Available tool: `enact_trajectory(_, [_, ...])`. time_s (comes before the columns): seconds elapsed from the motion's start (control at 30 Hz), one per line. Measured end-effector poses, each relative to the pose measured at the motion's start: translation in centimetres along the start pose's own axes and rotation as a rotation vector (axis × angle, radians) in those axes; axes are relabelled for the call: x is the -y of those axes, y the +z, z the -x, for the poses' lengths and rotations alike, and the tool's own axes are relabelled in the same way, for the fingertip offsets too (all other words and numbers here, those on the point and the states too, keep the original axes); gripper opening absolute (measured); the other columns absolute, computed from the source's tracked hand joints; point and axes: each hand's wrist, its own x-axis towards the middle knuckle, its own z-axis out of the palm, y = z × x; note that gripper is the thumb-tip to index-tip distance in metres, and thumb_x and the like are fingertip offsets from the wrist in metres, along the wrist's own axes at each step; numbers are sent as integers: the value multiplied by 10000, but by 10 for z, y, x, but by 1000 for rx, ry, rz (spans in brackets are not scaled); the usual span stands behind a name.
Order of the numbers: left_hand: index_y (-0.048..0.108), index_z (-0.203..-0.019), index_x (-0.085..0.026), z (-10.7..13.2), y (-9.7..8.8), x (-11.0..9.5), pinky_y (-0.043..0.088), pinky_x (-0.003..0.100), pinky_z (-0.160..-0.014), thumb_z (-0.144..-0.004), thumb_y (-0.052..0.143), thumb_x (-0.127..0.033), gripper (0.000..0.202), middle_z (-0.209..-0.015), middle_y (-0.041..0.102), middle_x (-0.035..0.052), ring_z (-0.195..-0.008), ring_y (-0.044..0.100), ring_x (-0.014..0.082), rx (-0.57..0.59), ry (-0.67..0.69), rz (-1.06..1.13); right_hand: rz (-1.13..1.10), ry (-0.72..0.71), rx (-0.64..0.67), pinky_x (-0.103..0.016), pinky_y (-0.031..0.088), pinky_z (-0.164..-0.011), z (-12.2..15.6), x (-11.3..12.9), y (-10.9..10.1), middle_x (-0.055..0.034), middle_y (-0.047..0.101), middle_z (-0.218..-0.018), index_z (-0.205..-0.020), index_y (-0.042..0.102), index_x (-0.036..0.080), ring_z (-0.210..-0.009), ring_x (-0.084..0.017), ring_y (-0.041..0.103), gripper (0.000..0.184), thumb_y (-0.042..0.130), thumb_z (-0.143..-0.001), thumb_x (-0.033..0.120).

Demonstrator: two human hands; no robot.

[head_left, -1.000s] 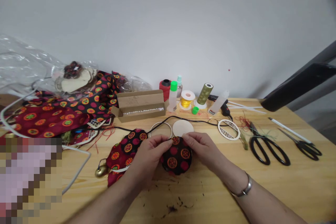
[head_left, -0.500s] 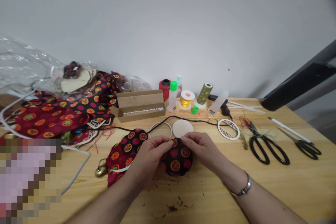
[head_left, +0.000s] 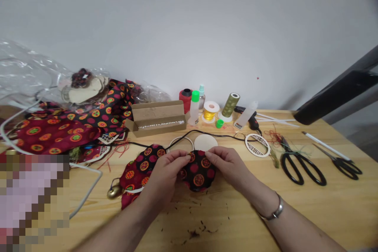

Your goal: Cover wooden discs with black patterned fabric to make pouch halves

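Between my two hands is a round, dark fabric-covered disc (head_left: 198, 173) with red dots and orange flower medallions. My left hand (head_left: 169, 169) pinches its upper left edge between thumb and fingers. At the upper right edge, my right hand (head_left: 227, 162) pinches it the same way. Just beyond the disc lie a plain cream disc (head_left: 206, 141) and a thin pale ring (head_left: 180, 143), partly hidden by my left hand. Left of my left hand are patterned fabric pieces (head_left: 138, 167) in dark and maroon, with a brass bell (head_left: 113, 191) beside them.
At the back stand an open cardboard box (head_left: 159, 120), a green-capped bottle (head_left: 194, 108), a yellow thread spool (head_left: 210, 113) and an olive thread cone (head_left: 230, 104). Large black-handled scissors (head_left: 302, 165) and smaller scissors (head_left: 344, 165) lie right. Patterned cloth (head_left: 59, 132) piles up left. Dark scraps (head_left: 195, 234) dot the front.
The fabric-covered disc has risen slightly and turned a little in my hands. My right thumb and fingers have shifted slightly along its upper edge.
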Motion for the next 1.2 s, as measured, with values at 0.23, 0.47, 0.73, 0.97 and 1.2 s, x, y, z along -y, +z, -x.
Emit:
enact_trajectory(0.23, [711, -803, -143, -1, -2, 2, 461, 213, -602, -667, 758, -331, 236, -720, 716, 39, -636, 614, 127, 134, -47, -97, 116, -19, 72, -224, 281, -486, 3, 5, 0, 27, 462, -573, -650, 578, 142, -541, -93, 361, 374, 582, -742, 505])
enact_trajectory(0.47, [672, -747, -152, 1, 0, 2, 441, 211, -557, -631, 780, -336, 243, -647, 687, 3, -557, 580, 109, 108, -58, -144, 165, -55, 114, -229, 230, -474, 4, 5, 0, 49, 345, -551, -580, 474, 169, -539, -90, 297, 482, 509, -789, 602])
enact_trajectory(0.73, [639, -731, -145, -1, 0, -1, 419, 215, -553, -607, 769, -327, 256, -621, 674, 5, -555, 571, 115, -12, -14, -103, 55, -11, 71, -235, 315, -528, 3, 6, 1, 20, 497, -613, -694, 590, 154, -573, -105, 394, 431, 618, -708, 584])
enact_trajectory(0.97, [654, -767, -140, 2, -1, 1, 437, 216, -593, -644, 766, -325, 249, -675, 669, 8, -602, 578, 111, 129, -23, -189, 134, -40, 109, -223, 306, -500, 5, 6, 1, 34, 472, -565, -628, 561, 158, -544, -93, 377, 373, 604, -751, 507])
enact_trajectory(1.2, [649, -747, -146, 3, 1, 1, 431, 215, -550, -629, 772, -357, 272, -638, 657, 0, -564, 577, 116, 94, -18, -215, 133, -57, 125, -222, 326, -508, 6, 5, 1, 28, 485, -577, -640, 576, 152, -552, -94, 398, 387, 577, -781, 512])
